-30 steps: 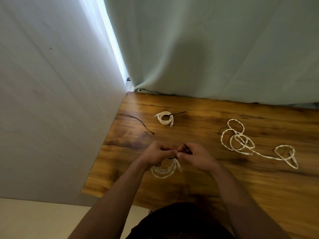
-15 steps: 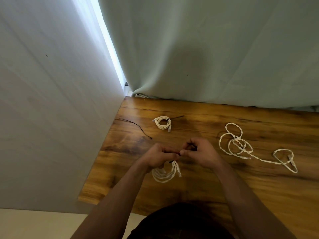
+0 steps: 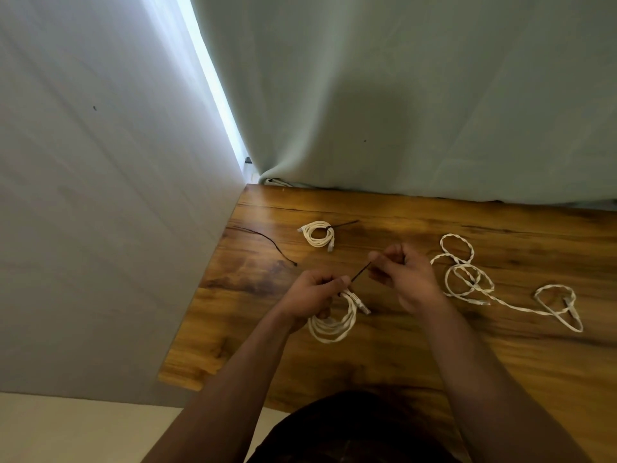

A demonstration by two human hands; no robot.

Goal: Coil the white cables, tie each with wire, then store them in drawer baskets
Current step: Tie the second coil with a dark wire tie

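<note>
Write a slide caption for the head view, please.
Left hand holds the coiled white cable; right hand pinches its black tie wire.

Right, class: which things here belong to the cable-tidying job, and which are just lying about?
Job: held coil, black wire stretched between left hand and right hand, tied coil, uncoiled cable, spare wire.
Just there: table, curtain, wall.

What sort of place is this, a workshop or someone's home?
Likely a room in a home or small office, not a workshop: a wood-grain table stands in a corner against a plain wall, and a pale green curtain hangs behind it with daylight at its edge.
</note>
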